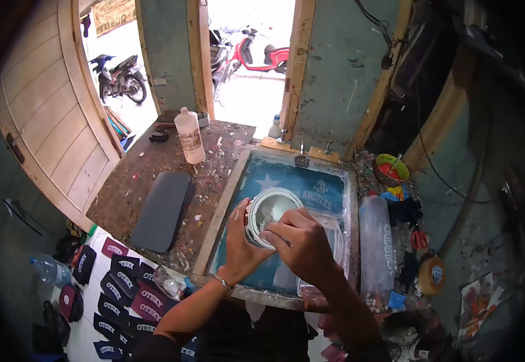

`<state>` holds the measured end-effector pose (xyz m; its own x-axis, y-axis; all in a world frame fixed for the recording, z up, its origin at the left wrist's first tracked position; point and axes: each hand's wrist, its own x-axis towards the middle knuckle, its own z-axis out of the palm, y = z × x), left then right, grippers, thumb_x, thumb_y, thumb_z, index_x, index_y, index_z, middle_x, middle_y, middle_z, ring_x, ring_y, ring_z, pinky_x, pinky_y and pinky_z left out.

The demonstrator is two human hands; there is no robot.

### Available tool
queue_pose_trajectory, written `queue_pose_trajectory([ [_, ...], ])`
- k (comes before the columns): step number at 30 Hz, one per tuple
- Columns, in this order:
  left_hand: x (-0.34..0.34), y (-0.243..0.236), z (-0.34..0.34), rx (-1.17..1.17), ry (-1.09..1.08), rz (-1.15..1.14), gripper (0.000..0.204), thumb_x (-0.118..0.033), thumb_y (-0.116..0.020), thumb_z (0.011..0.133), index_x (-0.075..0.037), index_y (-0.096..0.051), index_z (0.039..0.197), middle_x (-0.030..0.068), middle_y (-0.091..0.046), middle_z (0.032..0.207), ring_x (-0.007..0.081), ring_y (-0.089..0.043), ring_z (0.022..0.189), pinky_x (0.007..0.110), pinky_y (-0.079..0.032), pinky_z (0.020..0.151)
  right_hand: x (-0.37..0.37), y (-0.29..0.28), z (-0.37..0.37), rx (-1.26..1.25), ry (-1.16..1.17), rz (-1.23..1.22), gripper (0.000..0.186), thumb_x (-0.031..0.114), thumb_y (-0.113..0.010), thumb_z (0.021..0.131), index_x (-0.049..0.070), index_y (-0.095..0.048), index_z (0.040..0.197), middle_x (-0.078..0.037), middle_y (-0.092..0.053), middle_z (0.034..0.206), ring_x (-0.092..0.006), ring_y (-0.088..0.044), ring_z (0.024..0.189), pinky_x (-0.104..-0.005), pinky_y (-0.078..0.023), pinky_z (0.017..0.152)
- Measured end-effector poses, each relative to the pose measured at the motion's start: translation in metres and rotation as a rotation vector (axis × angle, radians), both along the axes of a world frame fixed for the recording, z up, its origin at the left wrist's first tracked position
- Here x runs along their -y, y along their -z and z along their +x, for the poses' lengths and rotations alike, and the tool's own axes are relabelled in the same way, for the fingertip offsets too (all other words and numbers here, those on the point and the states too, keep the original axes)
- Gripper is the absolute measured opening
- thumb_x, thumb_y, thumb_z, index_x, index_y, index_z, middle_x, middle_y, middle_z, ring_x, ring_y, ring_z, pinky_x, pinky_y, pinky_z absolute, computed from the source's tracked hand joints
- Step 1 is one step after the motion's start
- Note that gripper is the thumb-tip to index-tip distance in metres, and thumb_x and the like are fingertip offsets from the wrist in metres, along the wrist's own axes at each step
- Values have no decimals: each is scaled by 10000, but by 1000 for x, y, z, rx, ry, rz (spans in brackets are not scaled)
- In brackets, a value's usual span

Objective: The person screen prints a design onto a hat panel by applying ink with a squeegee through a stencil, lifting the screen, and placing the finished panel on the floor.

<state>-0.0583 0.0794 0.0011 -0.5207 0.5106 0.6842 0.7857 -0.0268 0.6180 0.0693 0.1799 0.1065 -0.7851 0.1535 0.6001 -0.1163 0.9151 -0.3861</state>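
My left hand (238, 242) is wrapped round the side of a white plastic tub (281, 205), its thumb at the near side. The tub tilts so that its mouth faces me, and whitish paste smears its inner wall. Fingers of my right hand (301, 244) are pinched together at the tub's mouth; what they hold, if anything, is hidden. Below both hands lies a screen printing frame (221, 210) with blue-green mesh (259, 169), a pale star and lettering. A metal clamp (301, 158) sits at the frame's far edge.
Left of the frame are a dark grey flat board (163, 211) and a whitish bottle (189, 136). Several printed dark fabric pieces (113, 289) lie at lower left. On the right are a clear plastic-wrapped roll (376, 244), red scissors (419, 239) and a paint bowl (390, 170).
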Motion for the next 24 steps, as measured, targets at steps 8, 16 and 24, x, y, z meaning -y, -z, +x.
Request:
queue_pose_trajectory([
  [8,9,5,17,-138,-6,-26,1145,-271,-950,584,20,-300,1482,239,-423,1467,399,-435,1357,464,-370,1138,-10,-1,32,19,168,-303,157,108,-655,911,-14,-709,995,-181,-715,793,-241,-722,683,-338,-549,624],
  [16,2,19,17,-211,37,-45,1127,-284,-943,593,7,-312,1480,239,-419,1466,416,-416,1362,483,-346,1146,-15,22,45,-98,280,-66,118,59,-702,847,21,-643,942,-163,-645,810,-355,-670,755,-428,-527,678],
  [24,-17,15,21,-257,-14,-195,1156,-304,-935,539,6,-330,1474,213,-443,1431,391,-421,1325,504,-321,1103,-49,49,50,-90,274,-272,83,43,-702,842,18,-673,915,-137,-686,778,-284,-677,676,-370,-510,609],
])
